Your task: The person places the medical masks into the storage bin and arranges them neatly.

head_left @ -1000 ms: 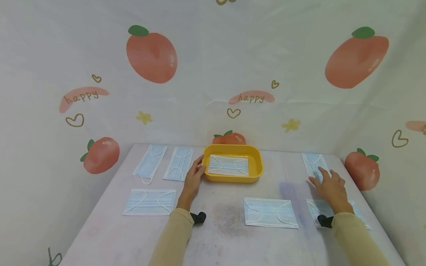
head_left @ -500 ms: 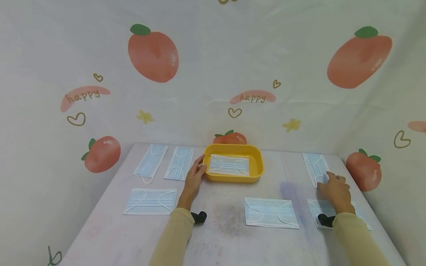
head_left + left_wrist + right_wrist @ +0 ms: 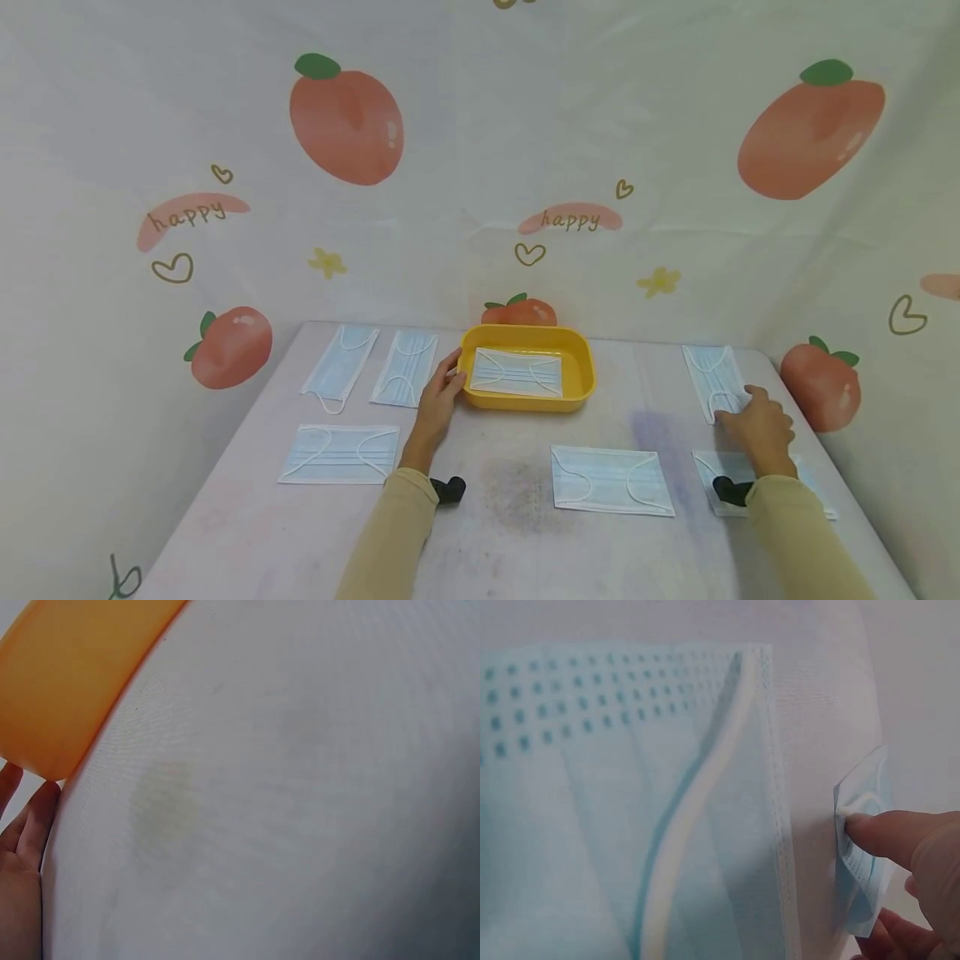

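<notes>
My left hand [image 3: 435, 410] rests against the left end of the yellow tray [image 3: 525, 404], fingers extended along its side. One pleated blue face mask [image 3: 514, 372] lies inside the tray. In the left wrist view, fingertips of the left hand [image 3: 26, 832] meet the corner of the tray [image 3: 71, 682]. Far right, my right hand [image 3: 759, 427] pinches the near end of a face mask [image 3: 711, 377] by its right corner. The right wrist view has the thumb of the right hand [image 3: 922, 855] on top of this mask [image 3: 862, 862] and fingers beneath, its edge bending up.
Another mask [image 3: 813, 487] lies partly under the right forearm; it fills much of the right wrist view. One mask [image 3: 611, 481] is at centre right. Three more, one [image 3: 339, 455] nearer and two [image 3: 403, 367] behind, lie on the left. A fruit-printed cloth [image 3: 465, 150] hangs behind the table.
The right hand has come down and to the right onto the near end of the far-right mask, its fingers closing on the corner. The left hand and tray stay in place.
</notes>
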The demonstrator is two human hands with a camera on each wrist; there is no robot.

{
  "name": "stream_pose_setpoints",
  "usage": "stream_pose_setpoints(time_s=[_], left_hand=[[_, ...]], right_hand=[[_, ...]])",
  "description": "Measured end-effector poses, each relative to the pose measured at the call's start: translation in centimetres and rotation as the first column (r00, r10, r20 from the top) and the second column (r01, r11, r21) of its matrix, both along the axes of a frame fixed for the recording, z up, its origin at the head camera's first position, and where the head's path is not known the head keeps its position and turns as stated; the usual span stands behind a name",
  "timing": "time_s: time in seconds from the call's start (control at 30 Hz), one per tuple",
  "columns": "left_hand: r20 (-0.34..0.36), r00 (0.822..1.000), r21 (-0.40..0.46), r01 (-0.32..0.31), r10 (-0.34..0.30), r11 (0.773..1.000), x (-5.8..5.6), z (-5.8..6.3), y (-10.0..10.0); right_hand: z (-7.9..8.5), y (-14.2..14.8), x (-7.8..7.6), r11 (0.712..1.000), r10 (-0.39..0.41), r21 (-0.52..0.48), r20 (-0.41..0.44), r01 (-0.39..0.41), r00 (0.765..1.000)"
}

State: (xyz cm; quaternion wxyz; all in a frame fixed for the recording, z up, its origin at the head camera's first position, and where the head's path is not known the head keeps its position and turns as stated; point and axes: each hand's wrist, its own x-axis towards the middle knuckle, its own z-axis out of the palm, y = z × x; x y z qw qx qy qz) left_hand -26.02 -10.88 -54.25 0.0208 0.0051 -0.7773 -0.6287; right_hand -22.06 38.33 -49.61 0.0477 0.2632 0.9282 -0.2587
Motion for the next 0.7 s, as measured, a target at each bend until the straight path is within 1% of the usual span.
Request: stream_pose_setpoints(time_s=[0.1,0.2,0.3,0.43,0.7], left_hand=[[0.007,1.000,0.004,0.001,-0.001,1.000,-0.01,0.00,0.01],[0.010,1.000,0.017,0.005,-0.005,1.000,0.00,0.01,0.00],[0.010,1.000,0.024,0.006,-0.006,1.000,0.04,0.04,-0.02],[0.013,1.000,0.023,0.008,-0.008,1.000,0.06,0.06,-0.08],[0.004,1.000,0.020,0.008,-0.008,1.000,0.02,0.09,-0.04]], right_hand=[[-0.02,0.18,0.10,1.000,-0.020,-0.018,0.008,0.020,1.000],[-0.19,0.38,0.18,0.999,-0.025,-0.043,-0.003,0.025,1.000],[-0.37,0.33,0.17,0.993,-0.067,-0.103,-0.032,0.063,0.997],[-0.47,0.30,0.20,0.974,-0.129,-0.194,-0.068,0.114,0.989],[-0.29,0.61,0.43,0.959,-0.147,-0.262,-0.132,0.109,0.980]])
